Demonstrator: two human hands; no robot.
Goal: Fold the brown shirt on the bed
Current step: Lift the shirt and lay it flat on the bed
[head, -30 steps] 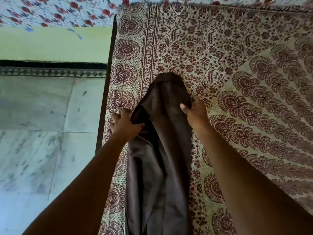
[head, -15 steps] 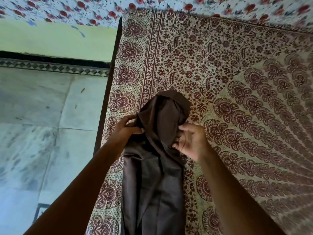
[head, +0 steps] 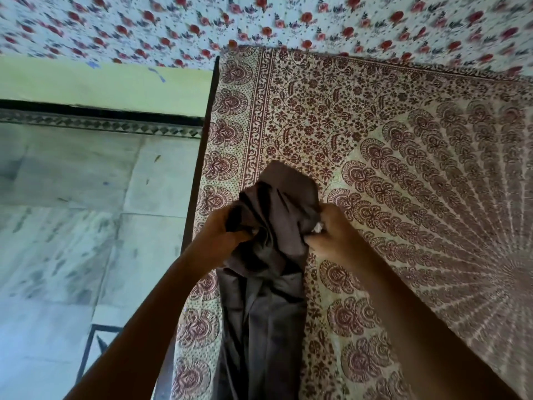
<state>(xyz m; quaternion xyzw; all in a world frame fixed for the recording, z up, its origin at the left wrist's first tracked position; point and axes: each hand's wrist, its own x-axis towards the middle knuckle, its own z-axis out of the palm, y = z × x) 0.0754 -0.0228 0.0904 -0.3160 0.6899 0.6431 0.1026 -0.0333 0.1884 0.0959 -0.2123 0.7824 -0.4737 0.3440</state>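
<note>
The brown shirt (head: 265, 307) lies as a long narrow strip near the left edge of the bed (head: 403, 174), which is covered by a maroon-patterned sheet. Its far end is lifted and bunched, curling back toward me. My left hand (head: 223, 235) grips the bunched cloth on its left side. My right hand (head: 331, 235) pinches the cloth on its right side, with a small white tag showing at the fingers. Both hands hold the fold just above the flat part of the shirt.
The bed's dark wooden edge (head: 199, 157) runs along the left of the sheet, with a marble floor (head: 72, 226) beyond it. A floral-print cloth (head: 259, 24) lies at the far end of the bed. A yellow-green wall (head: 101, 85) meets the floor.
Both hands have drawn the shirt's far end back toward me, and it has gone from lying flat to being bunched up and raised between them.
</note>
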